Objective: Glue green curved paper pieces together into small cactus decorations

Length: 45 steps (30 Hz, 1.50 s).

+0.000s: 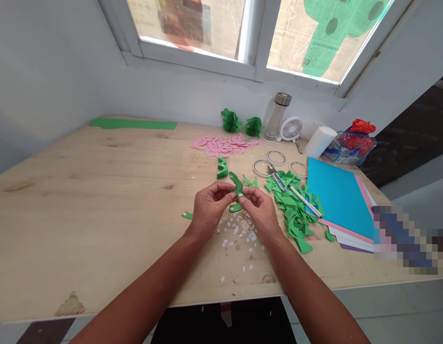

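My left hand [213,205] pinches the left side of a curved green paper piece [236,180] with small white squares on it. On its right side, my right hand [257,205] grips the same paper with thumb and forefinger. Just beyond my hands stands a small folded green paper stack [222,168], also with white bits. A green strip [187,215] lies left of my left hand. Small white paper squares [237,229] are scattered on the wood below and between my hands.
Right of my hands are green scraps [296,222], scissors [276,178], tape rings [276,157], a white pen [306,201] and blue sheets [338,196]. Behind lie pink cutouts [221,145], green paper ornaments [230,121], a bottle [277,117] and a small fan [291,128].
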Each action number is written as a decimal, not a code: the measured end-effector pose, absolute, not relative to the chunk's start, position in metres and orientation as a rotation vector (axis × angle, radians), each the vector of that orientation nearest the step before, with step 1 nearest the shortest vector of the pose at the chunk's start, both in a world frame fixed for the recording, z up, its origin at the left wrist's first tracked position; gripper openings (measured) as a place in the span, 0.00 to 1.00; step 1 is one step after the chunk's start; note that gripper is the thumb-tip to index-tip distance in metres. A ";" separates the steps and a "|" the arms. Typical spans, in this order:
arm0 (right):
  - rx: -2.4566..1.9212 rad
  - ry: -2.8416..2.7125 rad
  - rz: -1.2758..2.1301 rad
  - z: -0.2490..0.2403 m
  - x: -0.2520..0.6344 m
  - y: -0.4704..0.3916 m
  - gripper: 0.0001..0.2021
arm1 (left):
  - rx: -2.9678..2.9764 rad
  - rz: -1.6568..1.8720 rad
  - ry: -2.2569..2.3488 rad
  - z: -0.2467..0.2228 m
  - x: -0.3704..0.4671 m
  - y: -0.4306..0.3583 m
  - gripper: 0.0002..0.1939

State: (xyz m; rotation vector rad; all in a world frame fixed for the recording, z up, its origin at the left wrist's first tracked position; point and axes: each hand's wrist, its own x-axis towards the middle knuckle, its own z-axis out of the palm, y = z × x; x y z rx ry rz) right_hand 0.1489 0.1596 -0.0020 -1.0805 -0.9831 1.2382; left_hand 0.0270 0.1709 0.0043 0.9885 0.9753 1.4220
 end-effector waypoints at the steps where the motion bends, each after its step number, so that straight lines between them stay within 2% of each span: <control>1: -1.083 -0.979 1.240 -0.002 0.149 0.160 0.08 | 1.005 1.420 0.974 0.004 0.027 0.171 0.10; 8: -1.055 -0.962 1.291 0.000 0.151 0.160 0.06 | 1.064 1.413 0.959 0.002 0.026 0.171 0.11; 20: -1.048 -0.854 1.379 -0.005 0.154 0.161 0.10 | 1.092 1.334 0.919 0.008 0.022 0.171 0.13; 31: -1.018 -0.867 1.413 -0.005 0.154 0.160 0.09 | 1.074 1.348 0.974 0.011 0.019 0.173 0.08; 45: -0.969 -0.794 1.505 0.000 0.154 0.159 0.10 | 0.989 1.343 0.900 0.007 0.019 0.176 0.06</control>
